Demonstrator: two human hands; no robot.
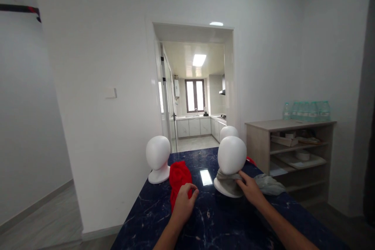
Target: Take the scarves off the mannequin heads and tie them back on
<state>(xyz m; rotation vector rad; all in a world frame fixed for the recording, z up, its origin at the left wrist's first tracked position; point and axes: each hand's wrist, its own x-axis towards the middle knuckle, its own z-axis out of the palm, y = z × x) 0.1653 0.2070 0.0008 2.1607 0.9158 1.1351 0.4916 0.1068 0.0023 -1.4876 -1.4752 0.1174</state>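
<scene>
Adjusting thin grey cloth (227, 176) at a smooth white mannequin head (232, 155) seems underway, the right hand (249, 187) pinching it. Further adjustment may need the left hand (185, 200), fingers loosely spread by red fabric (179, 174).

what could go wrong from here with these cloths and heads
The right hand is at the grey cloth on the neck of the front white head; a hard tug might tip that head. Grey cloth also lies by the right edge of the table, so it could slide off. The left hand is at the red cloth; a sweep could bump the left white head.
</scene>
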